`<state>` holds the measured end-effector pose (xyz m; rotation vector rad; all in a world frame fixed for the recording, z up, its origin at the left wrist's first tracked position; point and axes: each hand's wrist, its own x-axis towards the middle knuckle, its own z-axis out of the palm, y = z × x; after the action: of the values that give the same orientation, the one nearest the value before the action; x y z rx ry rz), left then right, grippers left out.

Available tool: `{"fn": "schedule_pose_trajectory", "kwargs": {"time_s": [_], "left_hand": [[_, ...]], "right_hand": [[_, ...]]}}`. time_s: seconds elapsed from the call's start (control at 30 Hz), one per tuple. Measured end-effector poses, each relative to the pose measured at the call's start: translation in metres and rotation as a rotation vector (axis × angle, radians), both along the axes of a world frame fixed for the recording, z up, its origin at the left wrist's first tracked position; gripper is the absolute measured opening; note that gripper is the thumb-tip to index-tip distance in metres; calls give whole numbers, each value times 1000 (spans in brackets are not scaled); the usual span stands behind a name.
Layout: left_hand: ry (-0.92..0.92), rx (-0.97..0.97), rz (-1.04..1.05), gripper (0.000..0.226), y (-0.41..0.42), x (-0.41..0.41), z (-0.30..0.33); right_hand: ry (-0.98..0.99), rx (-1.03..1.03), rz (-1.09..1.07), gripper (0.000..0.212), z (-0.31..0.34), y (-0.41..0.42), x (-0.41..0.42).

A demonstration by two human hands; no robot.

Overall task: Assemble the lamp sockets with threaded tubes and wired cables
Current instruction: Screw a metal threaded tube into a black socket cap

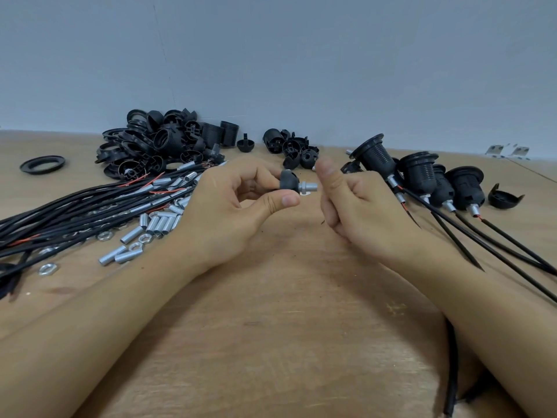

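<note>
My left hand [241, 203] pinches a black socket cap [288, 180] between thumb and fingers above the table's middle. A silver threaded tube [308, 186] with a nut on it sticks out of the cap toward the right. My right hand [349, 200] hovers just right of the tube's end, thumb up and fingers curled, holding nothing that I can see. A bundle of black wired cables [75, 206] with red leads lies at the left. Loose silver tubes [156, 224] and nuts [48, 268] lie beside it.
A heap of black socket bodies and rings [159, 143] sits at the back left, with a lone ring [42, 164] further left. Loose caps [297, 152] lie behind my hands. Several assembled sockets with cables [422, 176] lie at the right, and one cap [505, 197] beyond them.
</note>
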<state>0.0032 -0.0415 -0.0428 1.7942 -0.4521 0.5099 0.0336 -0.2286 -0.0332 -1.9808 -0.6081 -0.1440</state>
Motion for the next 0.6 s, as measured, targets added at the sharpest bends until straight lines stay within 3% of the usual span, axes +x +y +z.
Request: {"fn": "schedule_pose_trajectory", "kwargs": {"time_s": [0.13,0.27,0.37,0.4,0.5,0.53,0.6], "left_hand": [[-7,-5,7,25,4,1,1],[-19,7,-5,27,5,1,0],[-18,-1,-10,29,4,1,0],[-21,8,-19,29,3,1,0],[-32,23,-23,27,3,1,-1],[-33,19,-17,27,3,1,0],[-39,24,-16,26,3,1,0]], "right_hand": [[6,-2,90,34,0,2,-2],[74,16,28,68,0,0,-1],[22,37,83,35,2,0,-1],[22,43,100,33,0,0,-1],[86,41,45,68,-1,0,-2],[76,39,33,68,0,0,-2],[31,54,70,47,2,0,-3]]}}
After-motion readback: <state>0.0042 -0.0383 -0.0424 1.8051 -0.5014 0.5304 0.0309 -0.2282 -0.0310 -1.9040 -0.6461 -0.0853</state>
